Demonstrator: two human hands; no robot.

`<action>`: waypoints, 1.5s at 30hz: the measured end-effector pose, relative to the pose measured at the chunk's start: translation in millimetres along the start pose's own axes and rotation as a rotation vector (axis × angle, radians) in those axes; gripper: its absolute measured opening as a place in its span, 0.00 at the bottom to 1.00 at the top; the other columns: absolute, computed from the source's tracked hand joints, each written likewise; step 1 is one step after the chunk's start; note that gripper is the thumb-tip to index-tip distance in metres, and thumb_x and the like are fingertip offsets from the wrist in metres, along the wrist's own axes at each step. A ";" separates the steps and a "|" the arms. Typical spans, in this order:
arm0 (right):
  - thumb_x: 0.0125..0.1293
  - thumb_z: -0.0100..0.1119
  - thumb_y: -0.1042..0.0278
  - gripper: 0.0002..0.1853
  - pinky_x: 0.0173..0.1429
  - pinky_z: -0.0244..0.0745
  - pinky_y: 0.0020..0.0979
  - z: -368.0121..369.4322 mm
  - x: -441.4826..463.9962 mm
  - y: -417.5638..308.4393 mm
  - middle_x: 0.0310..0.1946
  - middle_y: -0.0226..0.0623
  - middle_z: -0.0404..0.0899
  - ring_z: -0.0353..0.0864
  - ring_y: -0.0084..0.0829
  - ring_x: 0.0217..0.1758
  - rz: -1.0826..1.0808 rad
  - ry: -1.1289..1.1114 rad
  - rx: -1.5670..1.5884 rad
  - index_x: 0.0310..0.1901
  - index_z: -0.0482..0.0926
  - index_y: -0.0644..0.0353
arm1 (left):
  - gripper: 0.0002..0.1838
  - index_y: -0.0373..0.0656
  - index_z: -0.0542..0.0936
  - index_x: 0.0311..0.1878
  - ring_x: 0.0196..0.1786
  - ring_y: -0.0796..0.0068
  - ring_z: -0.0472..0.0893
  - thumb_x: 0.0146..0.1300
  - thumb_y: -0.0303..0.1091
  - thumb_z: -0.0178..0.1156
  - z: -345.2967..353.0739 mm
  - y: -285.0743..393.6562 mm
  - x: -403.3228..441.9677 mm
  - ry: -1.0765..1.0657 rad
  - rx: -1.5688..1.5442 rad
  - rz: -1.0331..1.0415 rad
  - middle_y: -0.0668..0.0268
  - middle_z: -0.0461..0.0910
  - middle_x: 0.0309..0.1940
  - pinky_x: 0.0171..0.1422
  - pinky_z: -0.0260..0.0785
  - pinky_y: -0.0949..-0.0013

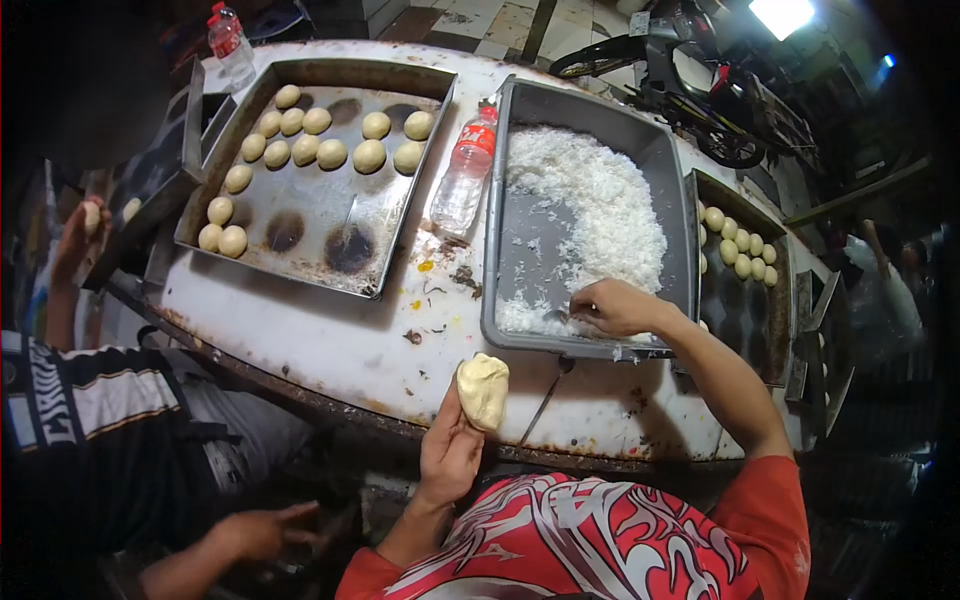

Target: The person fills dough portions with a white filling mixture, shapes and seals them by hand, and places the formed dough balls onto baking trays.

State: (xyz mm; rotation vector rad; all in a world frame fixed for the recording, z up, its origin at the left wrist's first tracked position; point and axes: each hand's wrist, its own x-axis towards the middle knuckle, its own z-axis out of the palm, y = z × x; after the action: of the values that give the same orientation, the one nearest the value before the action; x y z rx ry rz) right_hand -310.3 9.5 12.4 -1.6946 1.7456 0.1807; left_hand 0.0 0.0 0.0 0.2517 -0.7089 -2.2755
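Observation:
My left hand [450, 452] holds a flattened piece of pale yellow dough [483, 392] upright at the table's front edge. To the right, my right hand [610, 308] reaches into the near side of a grey plastic tub [593, 345]. Its fingers are bent together and touch the white shredded flakes [610, 200] heaped in the tub. Whatever those fingertips hold is too small to make out.
Left of the tub stand a plastic bottle [464, 185] and a metal tray [300, 250] with several dough balls. Another tray [745, 325] lies right of the tub. A co-worker's hand [262, 532] is at lower left; a second bottle [232, 50] stands behind.

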 end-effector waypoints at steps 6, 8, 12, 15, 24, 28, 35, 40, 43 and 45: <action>0.62 0.53 0.68 0.10 0.36 0.71 0.30 -38.4 -61.8 -5.8 0.25 0.37 0.78 0.78 0.26 0.31 -0.036 -0.017 0.368 0.40 0.77 0.64 | 0.30 0.35 0.53 0.68 0.62 0.68 0.68 0.65 0.23 0.51 33.4 -24.6 20.7 0.215 0.276 0.105 0.56 0.64 0.62 0.65 0.61 0.68; 0.61 0.53 0.67 0.10 0.35 0.72 0.32 -38.8 -74.4 4.3 0.25 0.37 0.78 0.78 0.27 0.30 0.025 0.045 0.453 0.39 0.78 0.65 | 0.28 0.36 0.55 0.67 0.61 0.68 0.70 0.65 0.25 0.52 47.5 -39.9 23.7 0.215 0.243 0.121 0.58 0.65 0.60 0.63 0.64 0.68; 0.55 0.53 0.73 0.09 0.35 0.74 0.39 -8.4 -49.4 32.1 0.29 0.45 0.80 0.81 0.38 0.33 0.081 0.212 0.052 0.37 0.79 0.65 | 0.26 0.35 0.59 0.65 0.60 0.67 0.70 0.65 0.26 0.53 80.6 -83.7 2.7 0.258 0.195 0.179 0.58 0.67 0.58 0.63 0.65 0.67; 0.50 0.52 0.77 0.10 0.39 0.75 0.43 6.9 -39.6 19.4 0.32 0.49 0.80 0.81 0.45 0.37 0.007 0.222 -0.319 0.34 0.80 0.64 | 0.25 0.33 0.60 0.64 0.60 0.67 0.70 0.65 0.24 0.52 100.6 -111.7 -22.0 0.319 0.248 0.236 0.57 0.68 0.58 0.64 0.64 0.68; 0.52 0.55 0.67 0.11 0.36 0.74 0.36 -24.6 -89.4 61.3 0.24 0.44 0.80 0.80 0.38 0.26 -0.296 0.125 0.233 0.34 0.81 0.64 | 0.23 0.34 0.60 0.65 0.58 0.70 0.71 0.67 0.24 0.49 135.8 -156.1 -25.6 0.537 0.331 0.265 0.58 0.68 0.58 0.62 0.65 0.68; 0.54 0.54 0.67 0.11 0.34 0.73 0.35 -27.9 -135.9 75.0 0.22 0.43 0.79 0.80 0.34 0.25 -0.230 0.269 0.442 0.34 0.80 0.64 | 0.24 0.33 0.58 0.66 0.55 0.73 0.73 0.69 0.28 0.48 148.9 -168.6 16.7 0.470 0.344 0.173 0.60 0.68 0.57 0.60 0.68 0.70; 0.60 0.50 0.75 0.10 0.41 0.69 0.42 49.8 -163.2 40.0 0.32 0.50 0.74 0.74 0.49 0.37 -0.109 1.207 0.246 0.42 0.76 0.66 | 0.19 0.37 0.64 0.61 0.46 0.74 0.77 0.69 0.29 0.47 172.7 -202.1 99.9 0.297 0.072 0.187 0.63 0.74 0.47 0.51 0.73 0.72; 0.59 0.49 0.81 0.14 0.44 0.70 0.39 95.9 -162.1 17.6 0.34 0.49 0.72 0.74 0.46 0.39 -0.169 1.409 0.388 0.47 0.74 0.69 | 0.11 0.37 0.68 0.52 0.42 0.69 0.79 0.68 0.27 0.48 166.1 -197.2 126.5 0.276 0.008 0.289 0.60 0.76 0.41 0.47 0.76 0.69; 0.59 0.47 0.84 0.15 0.44 0.71 0.38 117.7 -176.7 15.3 0.33 0.48 0.72 0.74 0.45 0.38 -0.128 1.517 0.365 0.48 0.75 0.70 | 0.08 0.36 0.70 0.47 0.37 0.71 0.79 0.65 0.24 0.49 165.0 -178.0 137.3 0.392 -0.008 0.387 0.61 0.76 0.37 0.41 0.76 0.71; 0.61 0.47 0.83 0.13 0.42 0.71 0.39 137.5 -197.9 14.8 0.33 0.50 0.73 0.75 0.46 0.36 -0.083 1.483 0.437 0.47 0.75 0.71 | 0.09 0.36 0.70 0.47 0.37 0.71 0.79 0.64 0.22 0.48 148.9 -158.5 128.7 0.289 0.020 0.228 0.60 0.76 0.38 0.41 0.76 0.71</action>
State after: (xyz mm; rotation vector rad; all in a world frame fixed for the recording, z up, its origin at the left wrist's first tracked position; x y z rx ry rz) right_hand -290.2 250.1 12.9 -1.5500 2.3073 -1.7555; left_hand -241.3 64.6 38.5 0.4734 -0.5773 -1.9657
